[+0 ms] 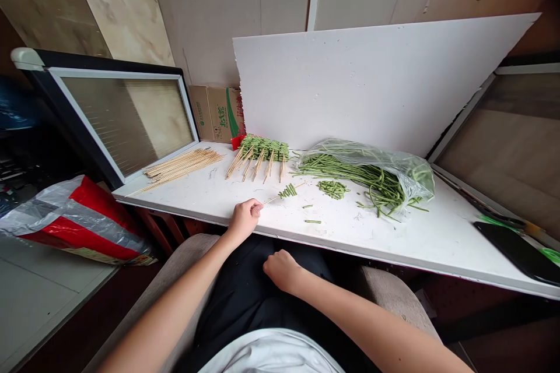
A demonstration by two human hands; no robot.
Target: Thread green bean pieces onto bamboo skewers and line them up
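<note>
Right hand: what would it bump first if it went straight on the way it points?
Probably the left forearm. But the right hand looks lower, near the trousers, so it might pass underneath; depth is unclear here.

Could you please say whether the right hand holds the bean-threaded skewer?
No, the left hand holds the skewer, while the right hand is over the lap.

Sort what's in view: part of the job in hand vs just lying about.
In the job:
- left hand, holding a beaded skewer
- cut beans
- long beans in clear bag
- bare sticks
- loaded skewers

Seemingly lying about:
- carton
- red-grey sack
- black slab
</note>
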